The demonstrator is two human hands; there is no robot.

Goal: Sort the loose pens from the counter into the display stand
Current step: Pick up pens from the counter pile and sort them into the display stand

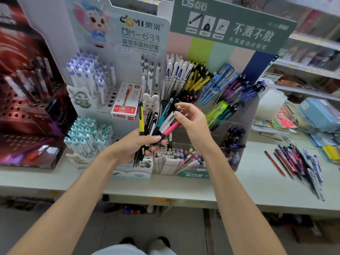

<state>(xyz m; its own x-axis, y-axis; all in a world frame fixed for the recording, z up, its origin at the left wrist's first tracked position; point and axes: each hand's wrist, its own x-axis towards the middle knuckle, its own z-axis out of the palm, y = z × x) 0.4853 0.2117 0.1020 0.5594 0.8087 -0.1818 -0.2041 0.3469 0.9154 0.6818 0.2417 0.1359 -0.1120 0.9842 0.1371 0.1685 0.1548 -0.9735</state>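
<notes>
Pens fanned in a bundle (159,124) sit gripped in the left hand (136,144), just in front of the clear display stand (230,100). Beside it, the right hand (193,122) pinches the top of one dark pen (172,122) in the fan. More loose pens (301,162) lie on the counter (257,183), well right of both hands.

Loose pens (301,162) on counter (257,184), right of stand (253,109).

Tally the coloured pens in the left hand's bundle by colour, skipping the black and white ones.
Yellow pen: 1
Teal pen: 1
Pink pen: 1
Total: 3
</notes>
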